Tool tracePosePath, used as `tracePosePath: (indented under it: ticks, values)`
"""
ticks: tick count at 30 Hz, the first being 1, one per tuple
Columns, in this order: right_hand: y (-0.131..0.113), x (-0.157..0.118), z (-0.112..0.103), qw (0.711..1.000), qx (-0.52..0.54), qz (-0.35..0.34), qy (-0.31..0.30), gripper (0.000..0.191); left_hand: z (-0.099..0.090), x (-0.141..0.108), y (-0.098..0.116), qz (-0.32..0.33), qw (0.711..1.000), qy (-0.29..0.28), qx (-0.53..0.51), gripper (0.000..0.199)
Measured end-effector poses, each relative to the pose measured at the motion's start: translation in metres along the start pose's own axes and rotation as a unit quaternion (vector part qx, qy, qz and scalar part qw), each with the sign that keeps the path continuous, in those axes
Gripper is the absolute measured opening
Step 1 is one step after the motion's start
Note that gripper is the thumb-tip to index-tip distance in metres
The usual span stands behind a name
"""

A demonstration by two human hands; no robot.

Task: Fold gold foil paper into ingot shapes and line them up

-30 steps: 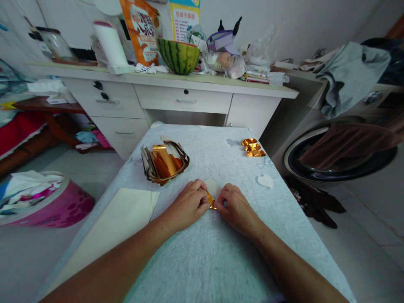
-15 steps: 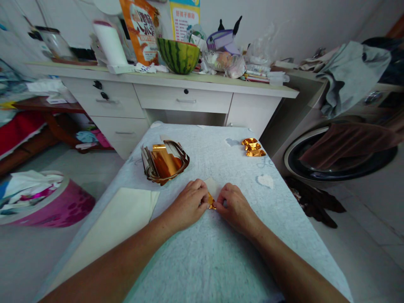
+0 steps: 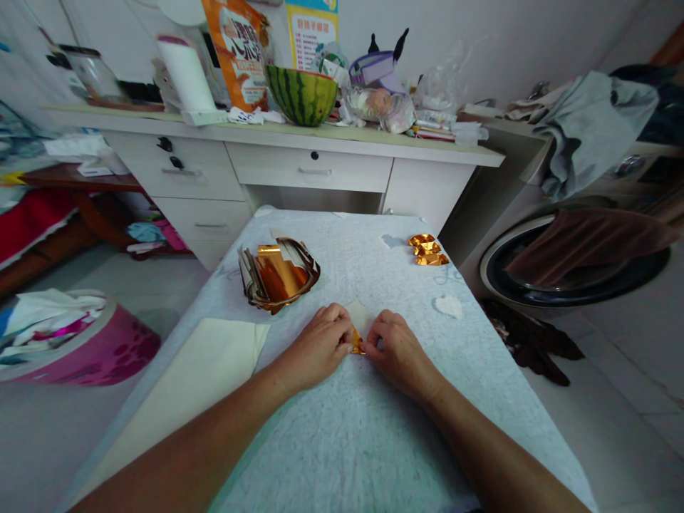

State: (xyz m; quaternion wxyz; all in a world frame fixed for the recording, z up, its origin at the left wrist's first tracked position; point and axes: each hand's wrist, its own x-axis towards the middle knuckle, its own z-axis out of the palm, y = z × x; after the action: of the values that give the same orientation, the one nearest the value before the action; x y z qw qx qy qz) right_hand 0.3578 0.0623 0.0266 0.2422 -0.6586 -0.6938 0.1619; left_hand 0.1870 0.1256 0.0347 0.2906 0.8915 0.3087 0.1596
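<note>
On the table (image 3: 347, 442), fingers (image 3: 343, 333) partly hide gold foil (image 3: 357, 342).

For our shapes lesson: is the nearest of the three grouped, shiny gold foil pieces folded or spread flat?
Folded: the nearest shiny gold foil piece is compact and raised, with creased faces catching light.

The rear wall (image 3: 459, 21) is pale. A white drawer cabinet (image 3: 353, 169) stands against it; a front-loading washing machine (image 3: 526, 206) stands at its right end. Brown wooden furniture (image 3: 101, 221) occupies the left side. The cloth-covered table (image 3: 353, 249) stands before the cabinet. The floor (image 3: 635, 434) is light and tiled. Lighting is diffuse
</note>
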Motion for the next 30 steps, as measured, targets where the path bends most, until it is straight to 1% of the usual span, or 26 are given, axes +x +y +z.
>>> tracePosePath:
  ticks: [10,13,16,19,24,30]
  values:
    - [0.001,0.002,0.002,1.0,-0.017,0.005,-0.006,0.017,0.002,0.002,-0.002,-0.009,1.0,0.009,-0.016,0.012]
    - [0.003,0.002,0.003,1.0,-0.019,0.003,-0.003,0.014,0.002,0.002,-0.002,-0.011,1.0,0.01,-0.018,0.012]
    - [0.003,0.001,0.002,1.0,-0.023,-0.003,0.001,0.012,0.001,0.002,-0.002,-0.005,1.0,0.001,-0.019,0.013]
    - [0.0,0.001,0.001,0.999,-0.034,-0.003,-0.01,0.011,0.0,0.002,-0.004,-0.002,1.0,-0.009,-0.024,0.015]
    - [-0.007,-0.001,0.001,0.997,-0.069,-0.014,-0.011,0.006,0.0,0.003,-0.006,-0.005,1.0,-0.01,-0.025,0.015]
    - [-0.014,-0.003,0.003,0.991,-0.131,-0.008,-0.008,0.014,0.0,0.002,-0.003,-0.005,1.0,-0.006,-0.024,0.012]
